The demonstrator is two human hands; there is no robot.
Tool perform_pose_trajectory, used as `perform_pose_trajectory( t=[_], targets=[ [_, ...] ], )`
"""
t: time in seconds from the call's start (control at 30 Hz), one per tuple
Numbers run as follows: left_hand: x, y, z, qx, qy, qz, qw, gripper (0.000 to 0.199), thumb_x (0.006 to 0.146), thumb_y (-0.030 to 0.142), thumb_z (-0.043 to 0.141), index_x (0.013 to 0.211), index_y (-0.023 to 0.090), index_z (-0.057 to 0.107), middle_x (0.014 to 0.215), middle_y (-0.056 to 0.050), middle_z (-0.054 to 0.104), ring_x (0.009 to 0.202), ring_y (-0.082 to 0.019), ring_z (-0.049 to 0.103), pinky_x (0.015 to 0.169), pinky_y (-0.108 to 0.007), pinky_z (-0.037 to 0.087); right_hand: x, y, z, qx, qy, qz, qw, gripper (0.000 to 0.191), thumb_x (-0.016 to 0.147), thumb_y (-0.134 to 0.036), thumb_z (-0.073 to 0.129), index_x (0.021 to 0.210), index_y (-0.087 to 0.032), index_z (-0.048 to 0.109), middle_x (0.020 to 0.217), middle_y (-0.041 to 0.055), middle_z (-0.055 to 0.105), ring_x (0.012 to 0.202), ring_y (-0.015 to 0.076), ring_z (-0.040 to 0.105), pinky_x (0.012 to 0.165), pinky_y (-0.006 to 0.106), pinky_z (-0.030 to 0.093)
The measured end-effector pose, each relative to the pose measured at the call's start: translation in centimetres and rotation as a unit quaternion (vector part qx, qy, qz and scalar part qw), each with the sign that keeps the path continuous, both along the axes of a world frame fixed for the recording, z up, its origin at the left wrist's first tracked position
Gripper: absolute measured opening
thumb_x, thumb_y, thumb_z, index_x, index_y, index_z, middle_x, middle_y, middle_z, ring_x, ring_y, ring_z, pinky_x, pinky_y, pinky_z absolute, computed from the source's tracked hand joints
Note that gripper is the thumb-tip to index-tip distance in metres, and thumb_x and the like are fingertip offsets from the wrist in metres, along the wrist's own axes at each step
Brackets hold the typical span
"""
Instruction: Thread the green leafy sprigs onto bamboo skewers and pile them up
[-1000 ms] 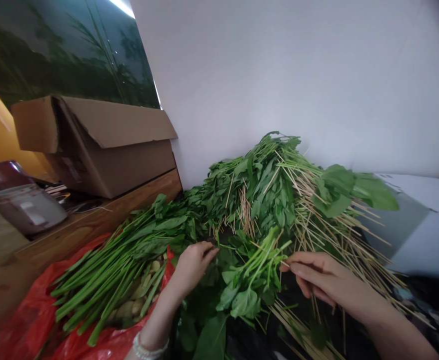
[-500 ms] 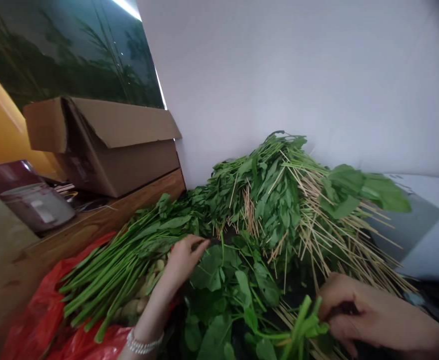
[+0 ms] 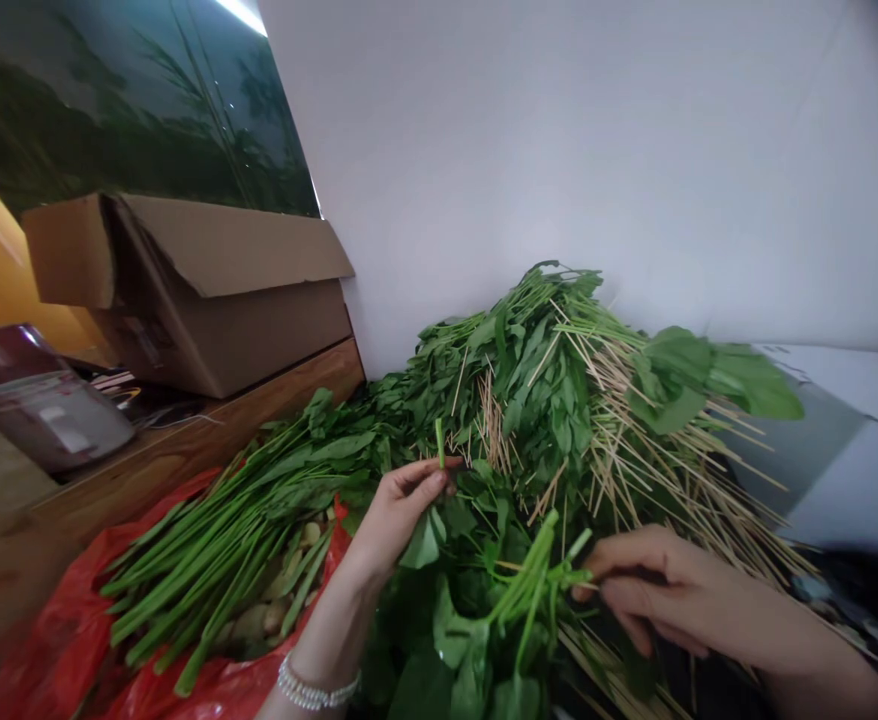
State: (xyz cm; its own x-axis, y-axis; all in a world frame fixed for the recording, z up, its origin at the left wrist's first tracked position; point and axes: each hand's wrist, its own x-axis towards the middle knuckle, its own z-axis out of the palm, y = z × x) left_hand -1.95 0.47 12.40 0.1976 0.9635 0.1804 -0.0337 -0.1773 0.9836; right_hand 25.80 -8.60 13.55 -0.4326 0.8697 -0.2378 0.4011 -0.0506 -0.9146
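Observation:
My left hand (image 3: 409, 500) pinches the upright green stem of a leafy green (image 3: 440, 440) between thumb and fingertips, and a bead bracelet circles its wrist. Lower right, my right hand (image 3: 660, 590) is closed at the cut ends of a small bunch of leafy greens (image 3: 533, 580). A thin bamboo skewer seems to run through those stems, its tan tip showing on their left; its other end is hidden by my fingers. Loose leafy greens (image 3: 476, 640) lie between and below both hands.
Behind are heaped skewered greens (image 3: 559, 400) with many bamboo sticks (image 3: 656, 470) poking out. At left, long-stemmed greens (image 3: 206, 550) lie on a red plastic bag (image 3: 56, 620). A cardboard box (image 3: 259, 330) and a plastic tub (image 3: 56, 420) stand on a wooden surface.
My left hand has moved right and now pinches a green stem. My right hand, with the bunch, has shifted left and slightly up, nearer the left hand.

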Motion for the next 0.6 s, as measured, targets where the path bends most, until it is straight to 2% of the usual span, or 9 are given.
perform_pose_trajectory(
  t=[0.07,0.13,0.23,0.4,0.6],
  targets=[
    [0.5,-0.6,0.0,-0.039,-0.036,-0.031,0.998,0.043,0.064,0.04,0.08,0.101,0.018,0.075,0.08,-0.004,0.073,0.069,-0.014,0.061,0.07,-0.023,0.046,-0.7,0.1,0.2,-0.009,0.009,-0.012,1.0,0.027,0.085,-0.04,0.056,0.094,-0.017,0.068,0.054,-0.0033,0.059,0.033,0.0024,0.031,0.033,0.015,0.018],
    [0.9,-1.2,-0.1,-0.056,-0.049,-0.041,0.996,0.045,0.06,0.04,0.083,0.099,0.018,0.076,0.078,-0.005,0.073,0.068,-0.014,0.061,0.069,-0.024,0.047,-1.2,0.3,0.2,-0.013,0.02,-0.024,0.999,0.032,0.084,-0.044,0.055,0.097,-0.017,0.067,0.054,-0.0039,0.058,0.031,0.0024,0.031,0.033,0.015,0.019],
    [1.2,-1.9,0.0,-0.043,-0.03,-0.033,0.998,0.042,0.064,0.044,0.08,0.097,0.018,0.077,0.07,-0.003,0.071,0.066,-0.014,0.06,0.07,-0.024,0.047,-1.7,0.4,0.1,-0.006,0.032,-0.04,0.999,0.036,0.084,-0.047,0.054,0.1,-0.017,0.067,0.056,-0.0036,0.059,0.031,0.0024,0.031,0.033,0.016,0.02],
    [1.2,-2.6,0.6,0.019,0.042,-0.032,0.998,0.033,0.075,0.045,0.071,0.096,0.02,0.077,0.087,-0.005,0.071,0.08,-0.016,0.059,0.075,-0.025,0.045,-2.1,0.5,0.0,0.009,0.031,-0.063,0.997,0.039,0.085,-0.048,0.054,0.104,-0.017,0.067,0.057,-0.0031,0.06,0.032,0.0025,0.032,0.034,0.016,0.023],
    [1.2,-2.7,0.6,0.005,0.035,-0.037,0.999,0.031,0.071,0.042,0.075,0.091,0.017,0.078,0.079,-0.005,0.073,0.075,-0.016,0.061,0.076,-0.027,0.046,-2.5,0.4,0.2,0.01,0.014,-0.074,0.997,0.037,0.084,-0.045,0.056,0.106,-0.017,0.067,0.057,-0.0033,0.058,0.034,0.003,0.033,0.035,0.016,0.025]
  ],
)
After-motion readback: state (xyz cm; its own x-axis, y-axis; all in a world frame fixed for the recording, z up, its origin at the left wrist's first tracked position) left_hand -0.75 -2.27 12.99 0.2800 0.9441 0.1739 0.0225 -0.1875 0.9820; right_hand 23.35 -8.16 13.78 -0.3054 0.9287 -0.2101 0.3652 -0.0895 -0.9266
